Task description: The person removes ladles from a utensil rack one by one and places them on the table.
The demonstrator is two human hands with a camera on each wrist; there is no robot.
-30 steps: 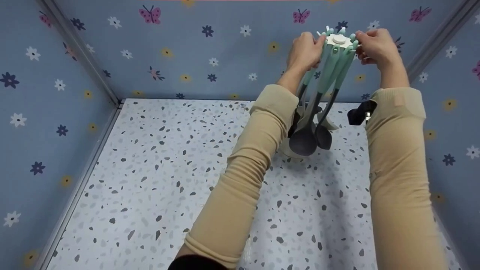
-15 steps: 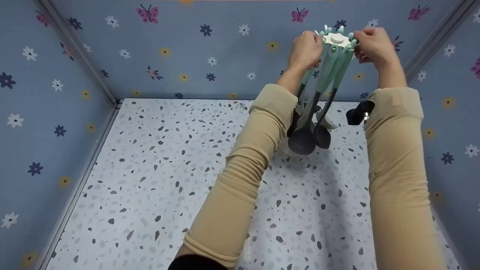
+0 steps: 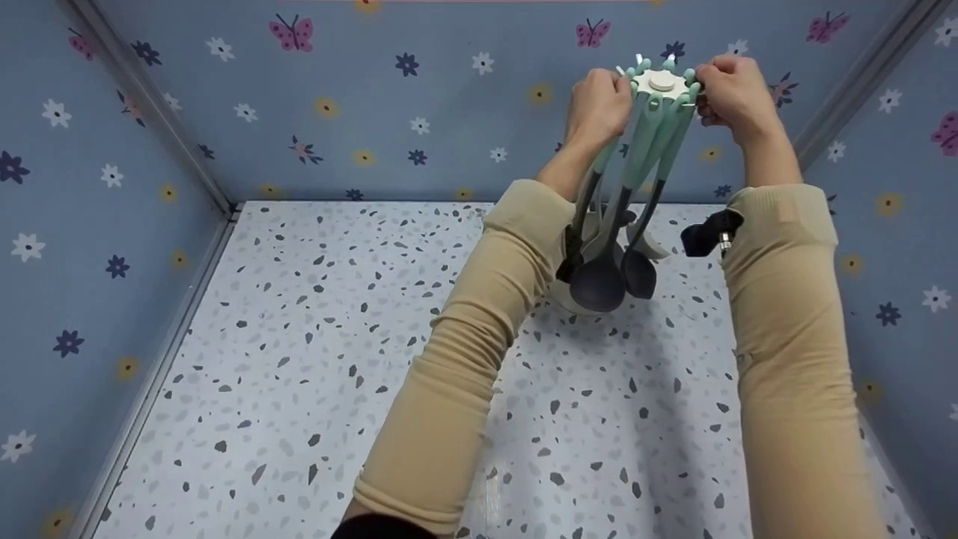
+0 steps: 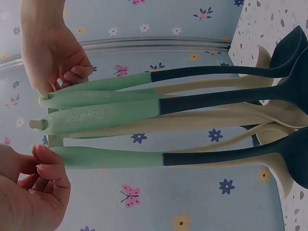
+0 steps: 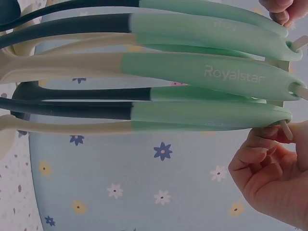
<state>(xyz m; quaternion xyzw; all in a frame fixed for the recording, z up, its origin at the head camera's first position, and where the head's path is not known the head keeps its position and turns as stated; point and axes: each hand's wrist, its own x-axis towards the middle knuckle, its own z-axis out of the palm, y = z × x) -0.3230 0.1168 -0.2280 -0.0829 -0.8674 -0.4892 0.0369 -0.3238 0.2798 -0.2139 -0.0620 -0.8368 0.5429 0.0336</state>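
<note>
Speckled table, floral walls. Utensil rack at 1 o'clock; left hand and right hand pinched its mint-handled utensils, fingers curled.

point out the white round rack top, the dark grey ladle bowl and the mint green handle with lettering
white round rack top (image 3: 661, 81), head view, centre of the disc
dark grey ladle bowl (image 3: 596, 284), head view, middle of the bowl
mint green handle with lettering (image 5: 211, 74), right wrist view, beside the printed word

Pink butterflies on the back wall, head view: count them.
3 butterflies: one upper left, one above the left hand, one upper right. That hand or the right hand may hide others.
</note>
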